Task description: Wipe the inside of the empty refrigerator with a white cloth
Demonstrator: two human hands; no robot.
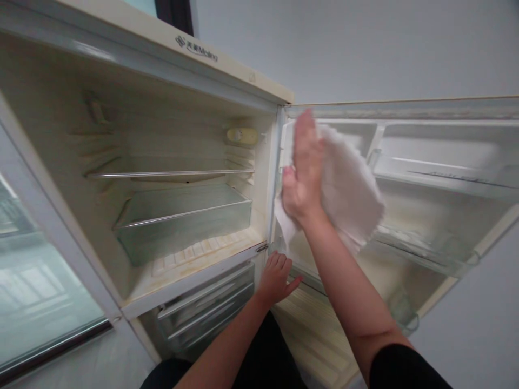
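My right hand is raised at the hinge side of the open fridge door, slightly smeared by motion. It holds a white cloth, which spreads out past the hand toward the door's inside and hangs down below the thumb. Lower down, my left hand lies near the middle hinge, palm down, fingers stretched out and thumb apart, with nothing visible in it. The fridge door stands wide open on the right, its clear door racks facing me.
Inside the fridge compartment are a glass shelf, a clear drawer and a yellowish lamp cover. Brownish stains mark the compartment floor. Freezer drawers show below. A glass panel stands at left.
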